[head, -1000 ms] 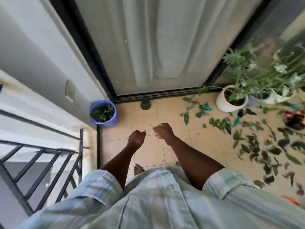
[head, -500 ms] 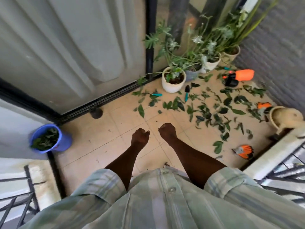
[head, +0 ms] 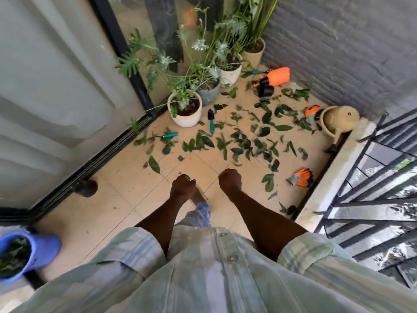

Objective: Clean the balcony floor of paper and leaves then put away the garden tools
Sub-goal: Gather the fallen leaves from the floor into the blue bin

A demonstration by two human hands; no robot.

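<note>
Both fists — left hand [head: 181, 186], right hand [head: 229, 180] — clenched, empty. Leaves [head: 234, 141] ahead: light, limp — best gathered in bunches.

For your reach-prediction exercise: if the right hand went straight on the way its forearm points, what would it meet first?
Probably the loose leaves scattered on the tiled floor just beyond the right hand. The hand is held above the floor, and one view leaves depth unclear, so this is a likely guess.

Home balcony: tiled floor [head: 140, 199], railing [head: 372, 188], potted plants [head: 186, 109].
</note>
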